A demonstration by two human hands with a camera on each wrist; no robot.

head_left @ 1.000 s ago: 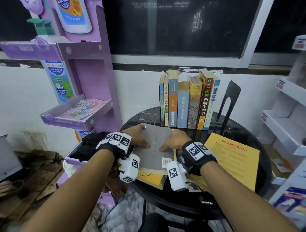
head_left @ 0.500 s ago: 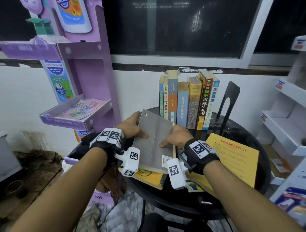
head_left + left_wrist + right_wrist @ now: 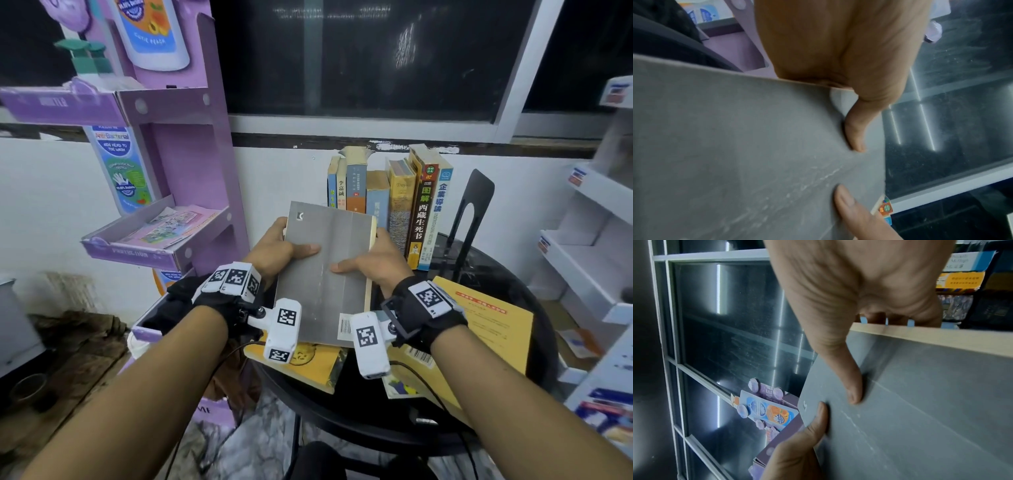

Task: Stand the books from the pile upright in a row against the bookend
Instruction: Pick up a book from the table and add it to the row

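Observation:
A grey book (image 3: pixel 325 274) is held tilted above the round black table (image 3: pixel 534 308), its far edge raised. My left hand (image 3: pixel 284 251) grips its left edge, thumb on the cover (image 3: pixel 756 146). My right hand (image 3: pixel 370 263) grips the right page edge, thumb on the grey cover (image 3: pixel 920 402) and fingers behind. Several books (image 3: pixel 387 202) stand upright in a row at the back of the table, with the black bookend (image 3: pixel 471 219) at their right. A yellow book (image 3: pixel 301 363) lies under the grey one and a flat yellow book (image 3: pixel 493 329) lies to the right.
A purple cardboard display stand (image 3: pixel 178 164) rises just left of the table, with a shelf of leaflets (image 3: pixel 164 229). White shelving (image 3: pixel 589 246) stands at the right. A dark window (image 3: pixel 376 54) and white wall run behind the book row.
Both hands have lifted the grey book off the pile and tipped its far edge up; one second ago it lay flat on the pile.

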